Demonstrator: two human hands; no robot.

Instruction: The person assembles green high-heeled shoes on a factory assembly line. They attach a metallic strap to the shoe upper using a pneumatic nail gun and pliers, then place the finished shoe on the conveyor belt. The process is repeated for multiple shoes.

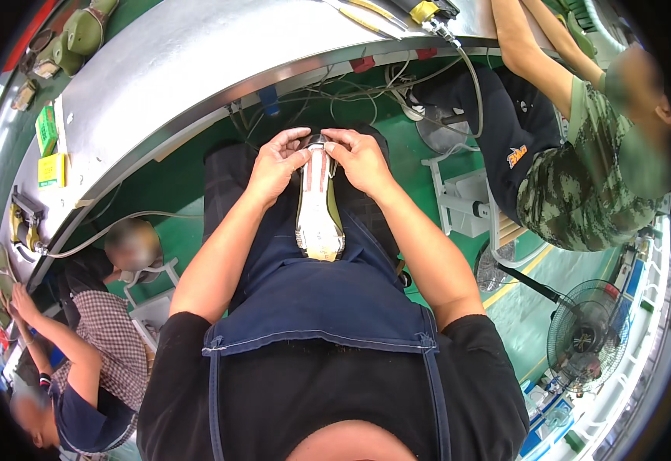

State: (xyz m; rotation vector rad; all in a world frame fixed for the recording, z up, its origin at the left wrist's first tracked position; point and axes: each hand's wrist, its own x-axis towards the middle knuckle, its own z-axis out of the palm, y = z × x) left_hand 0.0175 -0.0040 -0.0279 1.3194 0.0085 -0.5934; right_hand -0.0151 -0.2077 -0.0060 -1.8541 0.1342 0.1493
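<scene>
One shoe-shaped piece (320,211), white face uppermost with reddish strips, olive along its side: we find its dark far end between the fingertips, its body running back from them over the navy apron (312,300). Left hand (278,163): we record thumb and fingers clamped on the left edge of that end. Right hand (362,161): likewise clamped, on the right edge. Metal bench (174,65): beyond the fingers, curving round to their left. Green box (46,127) and yellow box (52,170): on the bench, well left of the fingers. Black fan (587,332): well right of the fingers, nearer us.
</scene>
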